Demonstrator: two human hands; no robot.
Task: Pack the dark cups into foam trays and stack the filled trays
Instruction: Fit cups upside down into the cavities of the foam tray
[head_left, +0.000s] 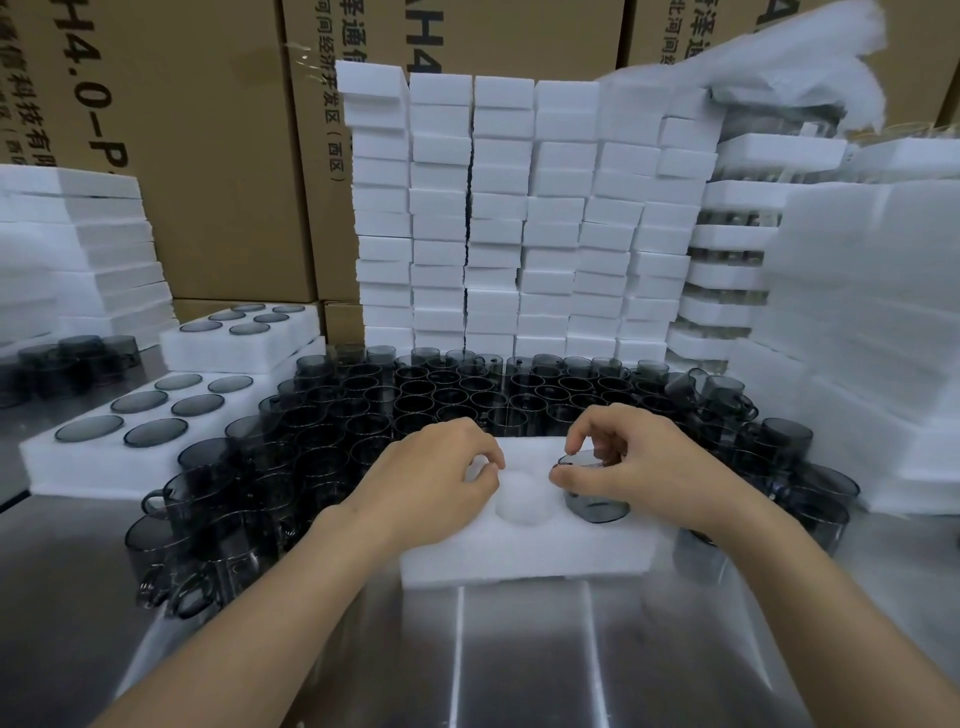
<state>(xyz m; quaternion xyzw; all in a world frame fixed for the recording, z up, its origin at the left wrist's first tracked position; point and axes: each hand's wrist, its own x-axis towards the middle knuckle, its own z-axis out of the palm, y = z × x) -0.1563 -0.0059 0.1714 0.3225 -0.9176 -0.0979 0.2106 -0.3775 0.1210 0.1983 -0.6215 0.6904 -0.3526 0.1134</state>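
A white foam tray (524, 551) lies on the steel table in front of me. My right hand (639, 462) grips a dark glass cup (597, 499) by its rim, and the cup sits partly down in a hole at the tray's right side. My left hand (441, 467) rests on the tray's left part with its fingers curled; nothing shows in its grasp. An empty round hole (522, 501) lies between the hands. Behind the tray stands a crowd of dark cups (452, 395).
Two filled foam trays (156, 415) (244, 332) sit stacked at the left. Tall stacks of foam trays (519, 218) rise behind the cups, more foam (857, 312) at the right, cardboard boxes (208, 156) behind. Bare steel tabletop (519, 649) lies near me.
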